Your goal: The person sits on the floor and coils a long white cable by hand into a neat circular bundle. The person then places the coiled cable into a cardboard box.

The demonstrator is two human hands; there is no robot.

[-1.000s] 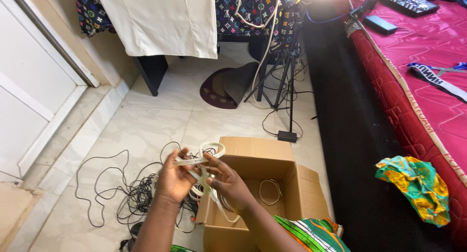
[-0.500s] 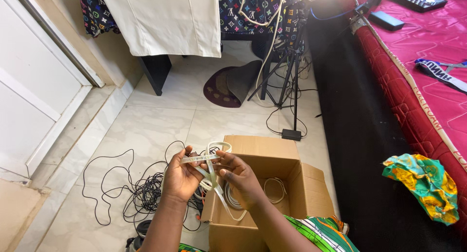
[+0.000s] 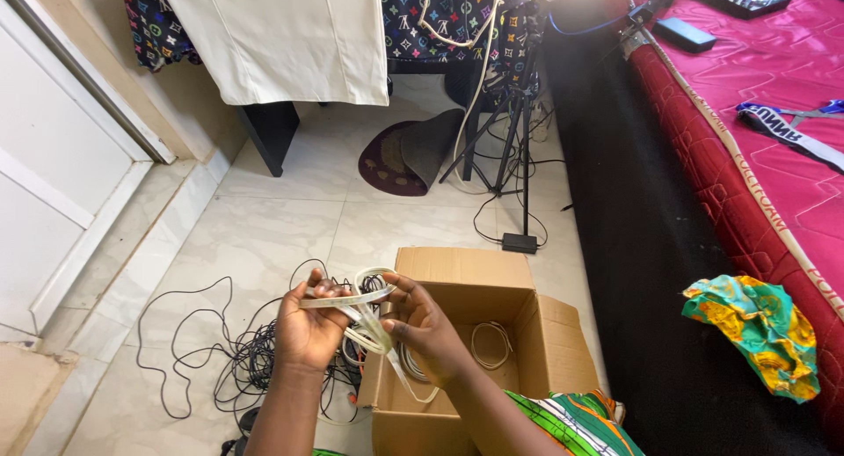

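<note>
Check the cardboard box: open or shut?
Open. The cardboard box has its flaps folded out, and a coiled white cable shows inside.

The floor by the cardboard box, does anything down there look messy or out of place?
Yes. A tangle of thin black cables sprawls in loose loops over the tiles left of the cardboard box. The small dark mat under the tripod legs is folded up on one side. Both hands, left hand and right hand, hold a flat pale cable.

My left hand (image 3: 308,328) is raised, palm toward me, fingers (image 3: 327,290) curled shut at twelve o'clock. My right hand (image 3: 422,328) sits just beside it at three o'clock, fingers pinched closed, both forearms bare.
</note>
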